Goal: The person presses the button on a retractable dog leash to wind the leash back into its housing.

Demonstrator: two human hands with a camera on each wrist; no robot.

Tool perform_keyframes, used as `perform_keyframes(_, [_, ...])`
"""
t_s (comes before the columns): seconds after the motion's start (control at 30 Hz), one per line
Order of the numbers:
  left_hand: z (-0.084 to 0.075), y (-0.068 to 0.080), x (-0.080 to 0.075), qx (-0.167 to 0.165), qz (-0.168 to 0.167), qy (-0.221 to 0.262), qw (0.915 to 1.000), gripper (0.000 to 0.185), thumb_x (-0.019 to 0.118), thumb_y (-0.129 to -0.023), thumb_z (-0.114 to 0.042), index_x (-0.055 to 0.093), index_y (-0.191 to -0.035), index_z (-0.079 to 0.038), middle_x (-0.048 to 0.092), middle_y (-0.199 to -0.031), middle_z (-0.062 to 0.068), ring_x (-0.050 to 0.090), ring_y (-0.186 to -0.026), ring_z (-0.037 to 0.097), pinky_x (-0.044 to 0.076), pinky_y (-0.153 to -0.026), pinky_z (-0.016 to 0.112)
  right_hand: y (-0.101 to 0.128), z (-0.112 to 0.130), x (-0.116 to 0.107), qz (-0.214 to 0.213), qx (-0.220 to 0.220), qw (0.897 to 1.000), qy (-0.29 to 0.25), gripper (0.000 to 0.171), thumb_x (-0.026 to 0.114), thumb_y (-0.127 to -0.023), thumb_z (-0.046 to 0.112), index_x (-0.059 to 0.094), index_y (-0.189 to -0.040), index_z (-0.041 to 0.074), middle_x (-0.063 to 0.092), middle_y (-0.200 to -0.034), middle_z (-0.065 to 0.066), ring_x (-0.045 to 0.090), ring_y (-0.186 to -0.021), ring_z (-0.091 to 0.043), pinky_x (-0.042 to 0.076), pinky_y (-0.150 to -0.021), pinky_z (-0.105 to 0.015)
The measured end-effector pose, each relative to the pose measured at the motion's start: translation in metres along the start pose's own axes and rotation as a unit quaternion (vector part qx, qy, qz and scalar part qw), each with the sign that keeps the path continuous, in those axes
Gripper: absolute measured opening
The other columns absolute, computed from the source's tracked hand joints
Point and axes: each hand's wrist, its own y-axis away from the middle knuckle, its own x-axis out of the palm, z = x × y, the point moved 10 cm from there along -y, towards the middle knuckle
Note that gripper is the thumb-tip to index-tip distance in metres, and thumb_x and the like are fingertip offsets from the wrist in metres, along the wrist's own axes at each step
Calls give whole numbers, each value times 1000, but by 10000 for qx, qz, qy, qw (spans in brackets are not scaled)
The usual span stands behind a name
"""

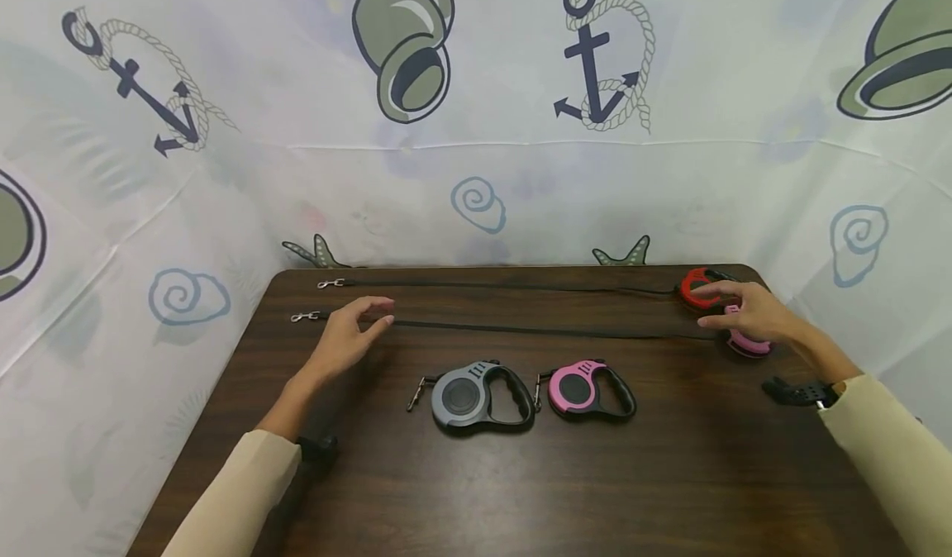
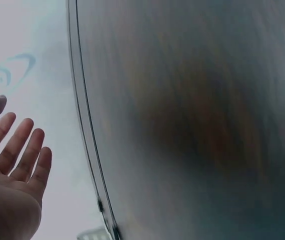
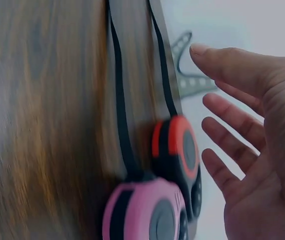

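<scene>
My left hand (image 1: 348, 338) is held over the left part of the table, fingers loosely bent and nothing in them. Its wrist view shows the palm and spread fingers (image 2: 26, 152) beside the stretched straps. At the right, my right hand (image 1: 754, 313) hovers over a red retractable leash (image 1: 695, 291) and a pink retractable leash (image 1: 747, 345), partly covering both. Relaxed, apart fingers (image 3: 232, 142) show in the right wrist view, next to the two leash cases. From these cases a far black strap (image 1: 506, 285) and a near black strap (image 1: 506, 328) run left to metal clips (image 1: 305, 316).
Closer to me lie a grey retractable leash (image 1: 457, 398) and another pink retractable leash (image 1: 575, 389), straps wound in and clips at their left. The dark wooden table (image 1: 476, 491) meets a white patterned cloth (image 1: 513, 202) at the back and sides.
</scene>
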Motion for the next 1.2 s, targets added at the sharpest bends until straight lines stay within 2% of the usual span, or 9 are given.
perform_keyframes(0.1, [14, 2, -17, -37, -52, -174, 9998, 38, 72, -103, -16, 65, -137, -2, 67, -136, 21, 63, -125, 42, 51, -102, 60, 4, -13, -6, 30, 181, 9998, -50, 51, 80, -95, 18, 64, -139, -2, 59, -143, -32, 61, -120, -55, 56, -87, -40])
perform_keyframes(0.17, [25, 4, -27, -112, -49, -219, 9997, 41, 72, -103, -18, 64, -140, -3, 65, -139, 22, 61, -127, 45, 50, -102, 61, 7, -20, -10, 22, 253, 9996, -78, 51, 80, -96, 16, 63, -140, -4, 59, -141, -33, 60, -121, -59, 57, -93, -50])
perform_keyframes(0.27, [41, 7, -40, -300, -26, -229, 9993, 46, 73, -103, -23, 62, -143, -4, 62, -144, 22, 58, -130, 47, 47, -103, 64, 10, -32, -13, 32, 384, 9992, -119, 52, 78, -97, 15, 60, -142, -6, 57, -142, -35, 56, -125, -63, 51, -99, -67])
perform_keyframes(0.33, [51, 9, -46, -409, 16, -246, 9989, 49, 74, -102, -26, 61, -145, -6, 60, -147, 22, 56, -134, 46, 45, -106, 65, 12, -40, -15, 44, 493, 9987, -155, 53, 77, -98, 17, 59, -142, -6, 54, -144, -36, 52, -128, -65, 50, -97, -70])
perform_keyframes(0.47, [66, 11, -54, -506, 123, -388, 9979, 54, 77, -100, -29, 60, -147, -7, 56, -152, 22, 49, -141, 47, 39, -111, 68, 17, -53, -18, 29, 733, 9973, -71, 55, 77, -99, 22, 59, -143, -5, 53, -145, -38, 50, -129, -66, 53, -93, -66])
perform_keyframes(0.73, [85, 10, -62, -613, 282, -733, 9950, 60, 81, -97, -29, 59, -147, -4, 55, -152, 26, 45, -143, 51, 38, -111, 69, 25, -77, -18, 70, 1202, 9925, 229, 65, 77, -98, 36, 56, -145, -4, 44, -151, -43, 44, -129, -72, 41, -98, -80])
perform_keyframes(1.0, [93, 8, -60, -390, 468, -1026, 9929, 63, 86, -91, -23, 60, -143, 0, 56, -149, 30, 48, -139, 53, 37, -112, 69, 26, -91, -14, -18, 1154, 9924, 430, 65, 80, -95, 33, 57, -142, -5, 42, -149, -47, 40, -130, -72, 35, -99, -84])
perform_keyframes(1.2, [98, 3, -54, -340, 694, -1089, 9910, 64, 85, -93, -24, 58, -146, 0, 54, -151, 30, 46, -141, 53, 36, -113, 69, 26, -94, -12, -14, 1126, 9924, 487, 63, 81, -93, 29, 59, -141, -6, 43, -147, -48, 38, -134, -70, 32, -104, -83])
